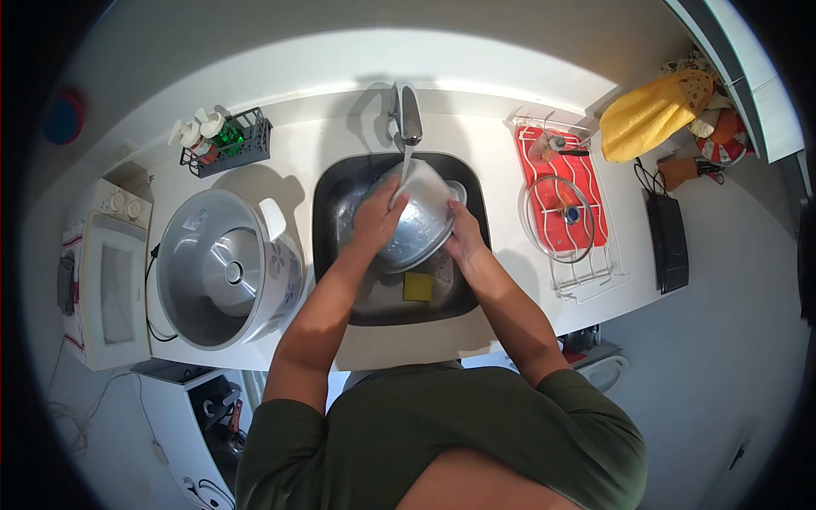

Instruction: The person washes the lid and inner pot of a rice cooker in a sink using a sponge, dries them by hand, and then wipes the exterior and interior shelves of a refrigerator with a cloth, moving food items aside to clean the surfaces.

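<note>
A wet metal pot [424, 213] is tilted over the black sink [331, 268], with its rounded outside towards the faucet. Water runs from the chrome faucet [408, 118] onto it. My right hand [464, 231] grips the pot's rim on the right. On the pot's left side lies my left hand [377, 217], thumb and fingers against the metal near the stream; its fingertips are partly blurred. Below the pot, a yellow sponge [417, 287] rests on the wet sink bottom. Part of another shiny metal piece [457, 191] shows behind the pot; what it is I cannot tell.
Left of the sink stands a large rice cooker body [229, 274], lidless, beside a white toaster oven [115, 280]. A grey basket [239, 143] holds pump bottles. To the right, a white wire rack [596, 274] over a red tray [535, 153] carries a glass lid [548, 245].
</note>
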`<action>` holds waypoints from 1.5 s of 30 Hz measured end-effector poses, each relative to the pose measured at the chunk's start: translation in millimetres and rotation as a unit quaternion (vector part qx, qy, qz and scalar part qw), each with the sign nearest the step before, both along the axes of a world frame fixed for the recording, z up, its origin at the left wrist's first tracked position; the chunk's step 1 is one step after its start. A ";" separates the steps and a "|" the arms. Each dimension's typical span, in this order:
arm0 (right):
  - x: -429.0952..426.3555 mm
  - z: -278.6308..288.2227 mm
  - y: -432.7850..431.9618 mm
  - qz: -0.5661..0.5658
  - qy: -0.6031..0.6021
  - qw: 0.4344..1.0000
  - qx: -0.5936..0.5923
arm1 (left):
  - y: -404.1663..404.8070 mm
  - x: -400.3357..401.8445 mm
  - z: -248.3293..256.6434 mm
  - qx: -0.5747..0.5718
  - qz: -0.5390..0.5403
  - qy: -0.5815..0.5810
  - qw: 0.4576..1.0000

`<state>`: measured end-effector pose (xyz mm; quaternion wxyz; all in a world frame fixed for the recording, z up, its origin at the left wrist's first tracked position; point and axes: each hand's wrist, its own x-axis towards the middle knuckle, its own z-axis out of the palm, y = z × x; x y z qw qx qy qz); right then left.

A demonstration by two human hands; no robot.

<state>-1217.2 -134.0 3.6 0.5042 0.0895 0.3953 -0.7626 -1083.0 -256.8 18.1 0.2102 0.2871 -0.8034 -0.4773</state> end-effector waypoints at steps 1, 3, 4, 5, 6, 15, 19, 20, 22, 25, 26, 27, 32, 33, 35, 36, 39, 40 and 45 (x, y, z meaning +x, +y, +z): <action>-1.1 -1.8 5.1 0.001 0.001 1.000 -0.006 | -9.3 -4.3 -6.8 0.009 -0.061 -0.013 0.998; 0.6 -2.5 9.2 0.013 -0.022 0.999 -0.022 | -28.9 -23.8 -20.9 -0.029 -0.106 -0.022 0.994; 3.0 -0.2 13.8 0.013 -0.024 1.000 -0.010 | -33.5 -33.0 -20.8 -0.045 -0.131 -0.026 0.990; 5.8 2.2 17.5 0.013 -0.025 1.000 0.002 | -37.9 -40.1 -20.6 -0.039 -0.098 -0.077 0.991; 2.8 2.1 21.6 0.021 -0.031 0.999 -0.014 | -41.7 -50.7 -13.4 -0.036 -0.070 -0.125 0.989; -9.6 3.6 44.2 -0.005 0.008 0.998 -0.061 | -41.1 2.4 -71.3 0.251 0.109 0.004 0.962; 5.6 2.9 18.2 -0.076 -0.015 0.997 -0.017 | 24.1 8.3 -97.0 0.495 0.217 0.307 0.783; 11.2 -1.7 10.4 -0.085 -0.008 0.996 -0.013 | 34.1 4.0 -98.6 0.478 0.252 0.353 0.764; 21.0 -4.1 -2.7 -0.080 -0.003 0.996 -0.042 | 43.1 -1.0 -95.5 0.433 0.376 0.303 0.761; 30.7 7.1 -33.4 -0.042 0.023 0.999 0.014 | 46.3 18.6 -88.8 0.290 0.349 0.215 0.865; 30.3 13.3 -43.7 -0.028 0.027 0.998 0.046 | 54.1 19.8 -79.4 0.220 0.307 0.184 0.908; 23.9 11.5 -51.8 -0.022 0.035 0.998 0.043 | 61.1 19.0 -59.6 0.148 0.255 0.152 0.943; 23.9 24.1 -88.8 0.123 0.054 0.990 0.043 | 29.7 47.4 -13.9 -0.217 0.103 -0.065 0.969; 26.2 31.6 -92.4 0.175 0.053 0.982 0.048 | 19.6 53.3 -19.6 -0.185 0.111 -0.040 0.976; 23.2 48.4 -95.9 0.290 0.060 0.954 0.048 | 3.8 61.4 -27.1 -0.122 0.126 0.013 0.984; 7.3 50.6 -97.5 0.326 0.081 0.940 0.059 | 2.2 53.8 -25.8 -0.143 0.160 0.021 0.977; -18.1 53.3 -108.5 0.319 0.136 0.935 0.075 | -13.8 56.2 -38.2 0.147 0.199 0.141 0.958; -20.3 55.6 -114.7 0.308 0.135 0.938 0.082 | -12.6 51.7 -38.8 0.255 0.213 0.221 0.917; -3.9 86.3 -117.3 0.378 0.233 0.895 0.047 | -16.9 49.2 -32.5 0.500 0.211 0.269 0.796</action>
